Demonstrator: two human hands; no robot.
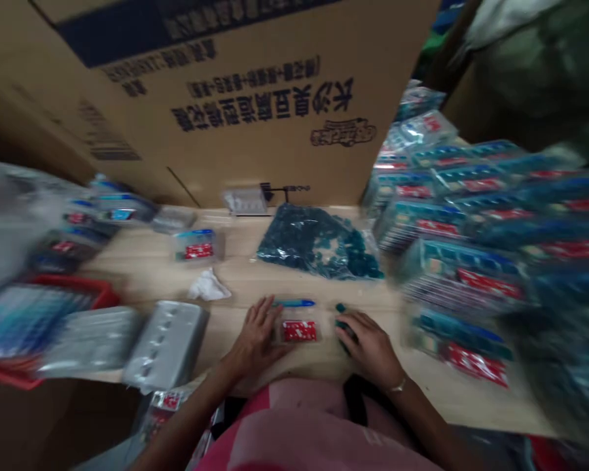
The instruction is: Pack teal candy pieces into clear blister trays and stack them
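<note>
My left hand (pixel 258 332) lies at the left edge of a small clear plastic tray, its fingers spread, with the fingertips near the top corner and the thumb by the bottom one. In that tray are a red printed card (pixel 299 331) and a blue pen (pixel 294 303). To the right of it, my right hand (pixel 370 347) is curled around small dark teal pieces (pixel 341 307), some sticking out past the fingertips; how many it holds is hidden. Beyond both hands lies a clear bag of teal pieces (pixel 319 245).
Stacks of filled clear packs (pixel 464 275) line the right side. At left are a red basket (pixel 105 294) of blue pens and grey plastic trays (pixel 167 343). A filled pack (pixel 197 246) and crumpled tissue (pixel 209 286) lie mid-left. A large cardboard box (pixel 255 150) stands behind.
</note>
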